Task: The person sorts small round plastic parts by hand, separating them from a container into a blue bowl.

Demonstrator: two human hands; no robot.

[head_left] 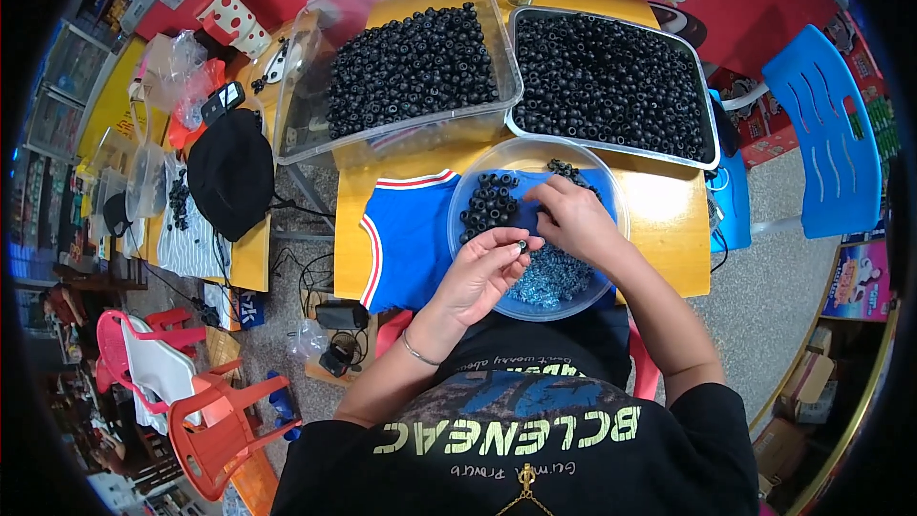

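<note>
My left hand (pixel 482 277) pinches a small black ring-shaped piece (pixel 523 247) between thumb and finger, above a round clear plastic bowl (pixel 626 215). Close beside it, my right hand (pixel 578 218) has its fingers curled together over the bowl. What its fingertips hold, if anything, is hidden. Inside the bowl, a heap of hollow black pieces (pixel 491 207) lies at the left, and a smaller group of black pieces (pixel 570 172) sits at the back, partly behind my right hand. Many tiny shiny bluish pieces (pixel 549 279) fill the near part of the bowl.
Behind the bowl stand a large clear bin (pixel 310 139) and a metal tray (pixel 709 119), both full of black pieces. A blue garment (pixel 406 239) lies on the yellow table (pixel 669 229). Blue chair (pixel 826 134) at right; black hat (pixel 229 177) on a side table.
</note>
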